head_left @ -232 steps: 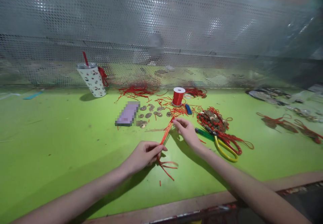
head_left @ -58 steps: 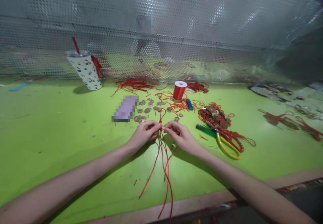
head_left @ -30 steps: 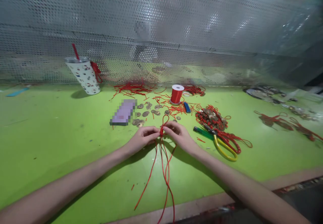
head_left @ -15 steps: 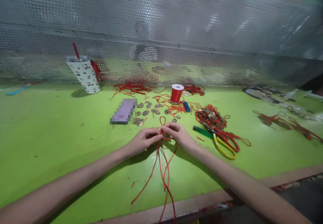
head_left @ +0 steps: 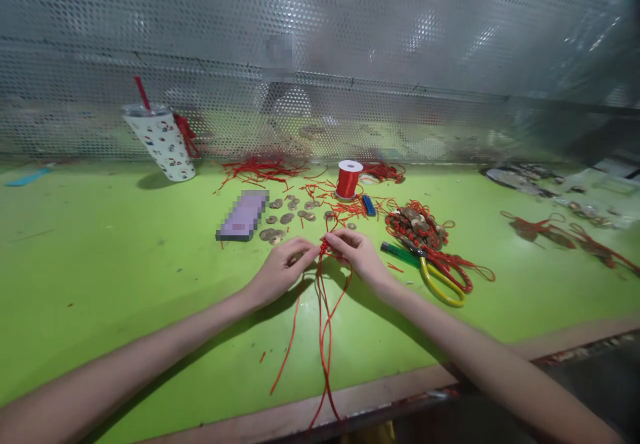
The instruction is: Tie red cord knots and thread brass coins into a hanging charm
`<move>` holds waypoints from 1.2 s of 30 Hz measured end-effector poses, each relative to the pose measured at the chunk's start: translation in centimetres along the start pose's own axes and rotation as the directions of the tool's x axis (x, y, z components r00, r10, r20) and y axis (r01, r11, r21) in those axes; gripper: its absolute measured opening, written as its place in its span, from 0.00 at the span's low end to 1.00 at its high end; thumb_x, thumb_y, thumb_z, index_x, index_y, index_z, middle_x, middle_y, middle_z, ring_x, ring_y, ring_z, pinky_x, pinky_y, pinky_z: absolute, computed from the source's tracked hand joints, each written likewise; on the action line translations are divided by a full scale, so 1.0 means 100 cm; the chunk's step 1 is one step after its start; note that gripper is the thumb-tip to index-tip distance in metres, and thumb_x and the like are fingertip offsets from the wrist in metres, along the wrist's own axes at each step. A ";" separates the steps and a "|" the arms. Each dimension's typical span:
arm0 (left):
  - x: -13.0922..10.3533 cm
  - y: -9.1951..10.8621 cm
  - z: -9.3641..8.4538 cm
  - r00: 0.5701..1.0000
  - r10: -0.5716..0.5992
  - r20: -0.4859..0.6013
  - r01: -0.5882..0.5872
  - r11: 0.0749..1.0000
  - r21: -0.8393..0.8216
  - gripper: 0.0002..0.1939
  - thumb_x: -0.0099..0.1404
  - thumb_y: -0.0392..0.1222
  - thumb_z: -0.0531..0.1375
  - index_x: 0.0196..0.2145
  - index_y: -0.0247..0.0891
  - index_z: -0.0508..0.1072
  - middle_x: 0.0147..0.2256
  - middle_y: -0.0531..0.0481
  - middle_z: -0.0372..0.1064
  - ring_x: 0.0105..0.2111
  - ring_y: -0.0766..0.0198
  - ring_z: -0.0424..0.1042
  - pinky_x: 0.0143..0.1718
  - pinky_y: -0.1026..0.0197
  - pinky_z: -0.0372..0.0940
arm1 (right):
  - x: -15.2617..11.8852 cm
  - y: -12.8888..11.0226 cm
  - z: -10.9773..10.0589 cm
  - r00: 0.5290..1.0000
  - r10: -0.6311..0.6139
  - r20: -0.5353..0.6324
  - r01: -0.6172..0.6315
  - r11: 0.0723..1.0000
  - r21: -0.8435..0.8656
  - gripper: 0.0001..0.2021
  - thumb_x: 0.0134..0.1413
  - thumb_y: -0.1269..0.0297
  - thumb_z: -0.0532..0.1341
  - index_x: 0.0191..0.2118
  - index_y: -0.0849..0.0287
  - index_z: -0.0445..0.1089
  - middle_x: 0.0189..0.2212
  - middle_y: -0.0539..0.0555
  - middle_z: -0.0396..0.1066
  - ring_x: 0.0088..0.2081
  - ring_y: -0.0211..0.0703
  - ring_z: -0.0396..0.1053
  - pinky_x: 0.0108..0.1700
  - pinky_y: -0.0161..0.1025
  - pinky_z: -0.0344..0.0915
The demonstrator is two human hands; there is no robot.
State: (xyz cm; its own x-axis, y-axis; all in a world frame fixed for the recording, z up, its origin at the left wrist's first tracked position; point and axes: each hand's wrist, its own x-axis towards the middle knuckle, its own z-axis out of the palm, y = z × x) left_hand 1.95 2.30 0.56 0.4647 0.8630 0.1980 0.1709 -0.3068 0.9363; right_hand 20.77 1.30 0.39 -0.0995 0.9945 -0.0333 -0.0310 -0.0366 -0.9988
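A knotted red cord (head_left: 324,248) is held above the green table, with several long loose ends trailing down past the table's front edge. My left hand (head_left: 290,263) pinches the cord from the left, thumb and index finger closed at the knot. From the right, my right hand (head_left: 356,256) grips the top of the knot between thumb and fingertips. A thin loop of cord sticks up above the fingers. Old-looking coins (head_left: 287,219) lie scattered just behind the hands. Part of the knot is hidden by the fingertips.
Behind are a phone (head_left: 244,216), a red thread spool (head_left: 349,181), a blue lighter (head_left: 369,205) and a patterned cup (head_left: 163,144). Right of my hands lie scissors (head_left: 443,284), a green lighter (head_left: 400,255) and a pile of corded coins (head_left: 417,224). A perforated metal panel (head_left: 220,97) stands behind.
Both hands have risen slightly in view with the cord. The upper loop looks narrower and leans right, and the hanging ends have shifted, some drawn closer together.
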 end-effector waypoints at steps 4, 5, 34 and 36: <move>0.006 -0.006 0.012 0.988 -0.152 -0.012 0.139 0.932 -0.335 0.18 0.67 0.56 0.61 0.42 0.39 0.79 0.44 0.44 0.76 0.42 0.57 0.73 0.46 0.57 0.67 | -0.001 -0.005 0.001 0.997 -0.065 0.034 0.065 0.998 -0.015 0.17 0.47 0.45 0.69 0.30 0.56 0.75 0.26 0.50 0.69 0.28 0.39 0.63 0.31 0.38 0.61; 0.009 -0.008 0.017 0.980 -0.198 0.008 0.181 0.878 -0.442 0.19 0.66 0.57 0.62 0.42 0.38 0.78 0.42 0.44 0.77 0.41 0.57 0.74 0.46 0.57 0.67 | 0.000 -0.004 0.001 0.996 -0.087 0.033 0.088 0.996 -0.022 0.17 0.48 0.46 0.69 0.30 0.56 0.75 0.27 0.50 0.70 0.29 0.39 0.64 0.33 0.39 0.62; -0.001 0.013 0.035 0.880 -0.474 0.017 0.390 0.702 -0.596 0.16 0.68 0.51 0.59 0.34 0.33 0.72 0.21 0.61 0.49 0.16 0.76 0.44 0.18 0.69 0.39 | 0.021 0.017 -0.013 0.993 -0.053 -0.107 0.064 0.992 0.105 0.19 0.45 0.46 0.71 0.26 0.57 0.69 0.23 0.46 0.60 0.25 0.35 0.57 0.28 0.36 0.55; -0.018 0.013 0.032 0.891 -0.454 -0.017 0.388 0.780 -0.491 0.17 0.68 0.54 0.59 0.34 0.35 0.72 0.21 0.61 0.49 0.16 0.73 0.46 0.19 0.67 0.40 | 0.020 0.016 -0.014 0.992 -0.041 -0.118 0.050 0.996 0.080 0.20 0.44 0.46 0.71 0.26 0.57 0.68 0.22 0.45 0.59 0.23 0.34 0.56 0.26 0.36 0.53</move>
State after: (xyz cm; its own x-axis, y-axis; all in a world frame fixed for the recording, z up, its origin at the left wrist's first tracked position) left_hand 4.13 -0.94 0.51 0.3214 0.9151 -0.2436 -0.1134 0.2926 0.9495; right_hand 21.89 3.40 -1.34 0.0194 0.9998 0.0036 -0.1151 0.0058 -0.9933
